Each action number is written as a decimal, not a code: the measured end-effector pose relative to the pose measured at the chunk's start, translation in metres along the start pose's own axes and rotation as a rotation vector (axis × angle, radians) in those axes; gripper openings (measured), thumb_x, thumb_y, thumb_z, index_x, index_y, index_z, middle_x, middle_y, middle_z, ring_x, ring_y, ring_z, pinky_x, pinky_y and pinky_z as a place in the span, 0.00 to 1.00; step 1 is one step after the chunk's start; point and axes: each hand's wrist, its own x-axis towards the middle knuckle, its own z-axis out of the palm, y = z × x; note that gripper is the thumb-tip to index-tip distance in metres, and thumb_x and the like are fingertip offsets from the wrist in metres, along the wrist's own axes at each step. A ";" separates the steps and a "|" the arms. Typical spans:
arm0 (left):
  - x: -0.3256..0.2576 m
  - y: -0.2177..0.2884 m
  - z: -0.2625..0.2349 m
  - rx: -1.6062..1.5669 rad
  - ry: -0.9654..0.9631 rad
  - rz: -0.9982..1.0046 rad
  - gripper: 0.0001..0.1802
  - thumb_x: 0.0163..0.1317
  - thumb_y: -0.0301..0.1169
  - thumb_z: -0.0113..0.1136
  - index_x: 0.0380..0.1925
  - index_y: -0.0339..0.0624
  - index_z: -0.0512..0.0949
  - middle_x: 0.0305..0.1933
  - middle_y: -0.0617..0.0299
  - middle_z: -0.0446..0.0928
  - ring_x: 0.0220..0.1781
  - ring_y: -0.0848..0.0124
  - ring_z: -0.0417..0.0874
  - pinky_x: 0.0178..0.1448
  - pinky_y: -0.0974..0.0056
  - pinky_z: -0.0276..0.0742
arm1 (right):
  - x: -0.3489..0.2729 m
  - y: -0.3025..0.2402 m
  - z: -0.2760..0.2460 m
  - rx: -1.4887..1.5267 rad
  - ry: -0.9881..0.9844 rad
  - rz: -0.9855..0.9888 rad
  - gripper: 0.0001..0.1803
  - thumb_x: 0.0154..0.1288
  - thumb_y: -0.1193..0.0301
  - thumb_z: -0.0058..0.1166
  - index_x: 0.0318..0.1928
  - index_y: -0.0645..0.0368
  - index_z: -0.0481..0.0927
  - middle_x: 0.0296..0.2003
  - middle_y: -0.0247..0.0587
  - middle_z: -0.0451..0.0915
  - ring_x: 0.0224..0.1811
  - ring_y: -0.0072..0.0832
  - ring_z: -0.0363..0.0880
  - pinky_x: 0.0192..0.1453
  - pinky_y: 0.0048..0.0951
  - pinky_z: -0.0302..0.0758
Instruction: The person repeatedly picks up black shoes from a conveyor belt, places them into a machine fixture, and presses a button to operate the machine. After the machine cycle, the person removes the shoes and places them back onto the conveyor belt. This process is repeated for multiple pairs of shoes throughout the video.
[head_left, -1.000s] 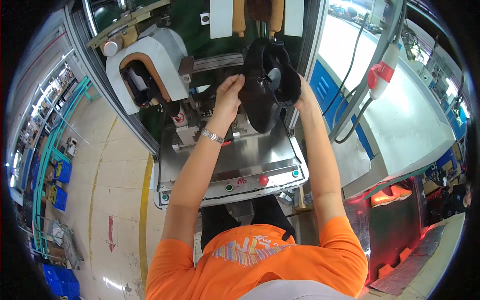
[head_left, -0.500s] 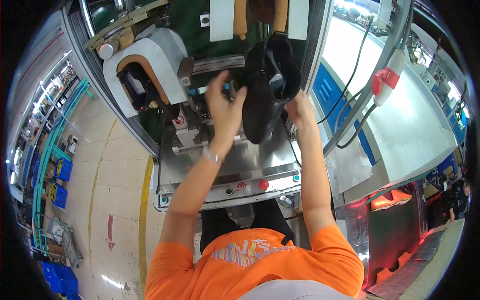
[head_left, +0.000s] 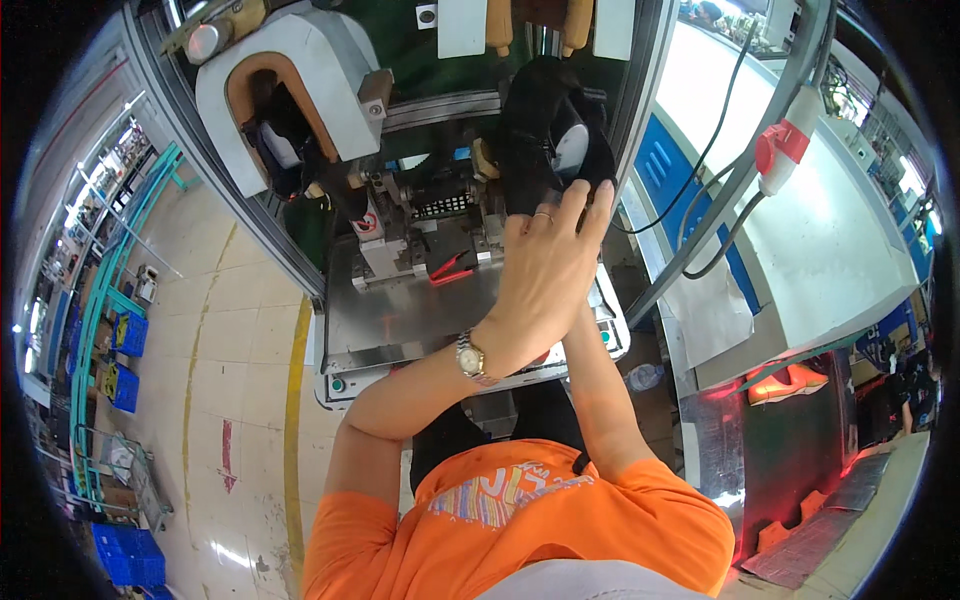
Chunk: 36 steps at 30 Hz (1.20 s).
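Note:
A black shoe upper (head_left: 535, 120) with a pale patch inside its opening sits at the right station of the machine, below a pair of tan pads. My left hand (head_left: 550, 265), a watch on its wrist, reaches across and grips the upper's near end, fingers bent over it. My right forearm comes up beneath the left hand, which hides my right hand and its fingers. Another black shoe upper (head_left: 285, 145) is in the left station, inside a tan-lined white arch (head_left: 345, 85).
A red-handled tool (head_left: 452, 270) lies on the metal machine bed (head_left: 400, 315). A metal post (head_left: 740, 180) with a red-and-white plug (head_left: 785, 150) and hanging cables stands at the right. Beyond it is a white-topped bench (head_left: 840, 250). Green buttons line the machine's front edge.
The black upper has moved away from me to the right station, and its opening has turned. My left hand has swung right from beside it onto its near end, now covering my right hand.

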 end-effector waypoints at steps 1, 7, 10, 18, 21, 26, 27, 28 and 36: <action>-0.002 0.001 0.005 0.026 0.008 -0.018 0.32 0.53 0.31 0.57 0.61 0.45 0.63 0.57 0.58 0.65 0.46 0.59 0.73 0.46 0.56 0.66 | 0.002 0.002 -0.004 -0.008 0.018 -0.010 0.18 0.65 0.59 0.51 0.48 0.59 0.75 0.43 0.37 0.78 0.43 0.31 0.77 0.57 0.38 0.68; -0.017 -0.004 0.035 0.067 0.029 -0.070 0.37 0.52 0.29 0.56 0.64 0.51 0.58 0.59 0.57 0.63 0.47 0.57 0.71 0.48 0.54 0.66 | 0.012 0.001 -0.012 -0.077 0.096 -0.065 0.18 0.64 0.60 0.52 0.48 0.59 0.75 0.43 0.37 0.78 0.43 0.30 0.77 0.55 0.36 0.69; -0.018 -0.004 0.038 0.022 0.039 -0.092 0.37 0.52 0.28 0.56 0.65 0.51 0.58 0.59 0.57 0.63 0.47 0.57 0.72 0.48 0.54 0.66 | 0.015 0.004 -0.018 -0.098 0.120 -0.076 0.18 0.63 0.61 0.52 0.48 0.59 0.75 0.42 0.37 0.78 0.43 0.30 0.77 0.55 0.35 0.69; -0.015 -0.005 0.043 -0.015 0.023 -0.092 0.39 0.49 0.27 0.57 0.65 0.52 0.59 0.58 0.57 0.63 0.48 0.58 0.71 0.50 0.56 0.64 | 0.009 0.013 -0.027 -0.120 0.177 -0.100 0.18 0.62 0.62 0.54 0.48 0.59 0.75 0.42 0.37 0.78 0.43 0.30 0.77 0.53 0.33 0.70; -0.017 -0.008 0.044 -0.018 0.002 -0.090 0.38 0.48 0.26 0.57 0.64 0.53 0.60 0.57 0.58 0.64 0.48 0.60 0.71 0.50 0.56 0.64 | 0.011 0.016 -0.030 -0.130 0.192 -0.107 0.18 0.62 0.63 0.54 0.48 0.59 0.75 0.42 0.37 0.78 0.43 0.30 0.77 0.52 0.32 0.70; -0.026 -0.011 0.046 -0.103 0.004 -0.107 0.37 0.48 0.24 0.56 0.63 0.52 0.63 0.56 0.56 0.64 0.44 0.65 0.73 0.47 0.58 0.65 | 0.008 0.017 -0.032 -0.146 0.209 -0.115 0.18 0.61 0.64 0.55 0.48 0.60 0.75 0.41 0.36 0.78 0.43 0.29 0.76 0.51 0.30 0.71; -0.026 -0.012 0.046 -0.115 -0.003 -0.113 0.37 0.48 0.23 0.56 0.63 0.51 0.63 0.55 0.55 0.64 0.43 0.65 0.73 0.48 0.58 0.66 | 0.009 0.017 -0.033 -0.153 0.213 -0.117 0.17 0.61 0.64 0.55 0.48 0.60 0.76 0.41 0.36 0.78 0.43 0.29 0.76 0.51 0.30 0.71; -0.026 -0.012 0.046 -0.127 -0.010 -0.121 0.36 0.49 0.23 0.55 0.63 0.51 0.63 0.55 0.55 0.64 0.43 0.65 0.73 0.48 0.58 0.66 | 0.012 0.017 -0.034 -0.157 0.215 -0.118 0.17 0.61 0.64 0.56 0.48 0.60 0.76 0.41 0.36 0.78 0.43 0.29 0.76 0.51 0.30 0.71; -0.015 -0.024 0.013 -0.412 -0.077 -0.007 0.25 0.53 0.23 0.57 0.54 0.44 0.72 0.52 0.56 0.71 0.42 0.61 0.79 0.47 0.60 0.74 | 0.055 0.005 -0.034 -0.288 0.242 -0.118 0.17 0.60 0.65 0.57 0.48 0.60 0.76 0.41 0.36 0.78 0.42 0.29 0.76 0.49 0.27 0.72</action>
